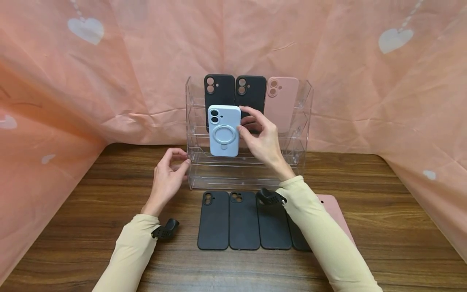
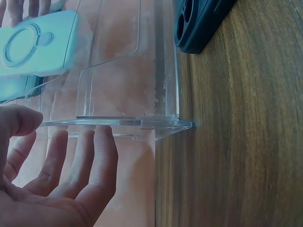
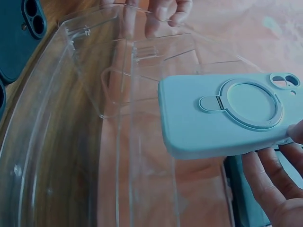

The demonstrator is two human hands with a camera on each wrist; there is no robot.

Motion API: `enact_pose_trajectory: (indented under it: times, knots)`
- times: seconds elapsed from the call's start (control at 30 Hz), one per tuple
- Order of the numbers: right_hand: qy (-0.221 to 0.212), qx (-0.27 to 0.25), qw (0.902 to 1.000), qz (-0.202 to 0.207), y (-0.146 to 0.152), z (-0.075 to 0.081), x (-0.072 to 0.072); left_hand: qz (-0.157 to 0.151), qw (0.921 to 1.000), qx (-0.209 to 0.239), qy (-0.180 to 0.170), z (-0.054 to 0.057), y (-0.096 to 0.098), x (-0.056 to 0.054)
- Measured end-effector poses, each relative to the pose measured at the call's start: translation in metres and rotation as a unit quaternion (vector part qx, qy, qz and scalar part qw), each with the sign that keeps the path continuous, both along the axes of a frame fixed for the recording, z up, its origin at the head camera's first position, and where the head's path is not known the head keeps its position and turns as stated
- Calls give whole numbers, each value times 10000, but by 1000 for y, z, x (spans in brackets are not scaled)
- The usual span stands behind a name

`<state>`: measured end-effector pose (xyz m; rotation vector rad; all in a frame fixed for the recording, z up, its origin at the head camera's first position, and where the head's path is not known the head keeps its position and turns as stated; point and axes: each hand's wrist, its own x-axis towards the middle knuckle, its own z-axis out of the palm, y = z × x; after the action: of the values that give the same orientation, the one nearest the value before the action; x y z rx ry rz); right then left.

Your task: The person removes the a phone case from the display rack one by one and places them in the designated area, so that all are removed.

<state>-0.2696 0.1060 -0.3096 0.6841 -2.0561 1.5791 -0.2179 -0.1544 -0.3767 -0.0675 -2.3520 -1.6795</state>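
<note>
A light blue phone case [image 1: 224, 142] with a ring on its back is upright in front of a clear tiered display stand [image 1: 251, 183]. My right hand [image 1: 265, 138] pinches its right edge between thumb and fingers; the ring and camera holes also show in the right wrist view. At the stand's left side, my left hand [image 1: 169, 174] holds the clear side panel [image 2: 128, 123], thumb on one face and fingers along the other. Behind the blue case, two black phone cases [image 1: 219, 87] [image 1: 251, 86] and a pink phone case [image 1: 282, 101] stand in the back tier.
A row of black phone cases [image 1: 213, 223] lies flat on the wooden table [image 1: 175, 263] before the stand. A pink case [image 1: 335, 209] lies at the row's right end, partly covered by my right sleeve. Pink cloth [image 1: 153, 61] hangs behind and at both sides.
</note>
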Motion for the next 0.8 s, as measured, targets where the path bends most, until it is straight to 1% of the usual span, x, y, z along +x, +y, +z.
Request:
enact_pose_trajectory:
  times: [0.27, 0.43, 0.63, 0.8]
  knots:
    - [46, -87, 9999, -92, 10, 6, 3, -10, 10000, 5, 12, -2, -1, -1]
    - [26, -47, 9998, -182, 17, 8, 6, -2, 10000, 10, 20, -2, 0, -2]
    - [3, -179, 9997, -175, 26, 9, 9, 11, 10000, 11, -5, -2, 0, -3]
    - [-160, -271, 9992, -226, 33, 9, 15, 2, 10000, 30, -2, -3, 0, -5]
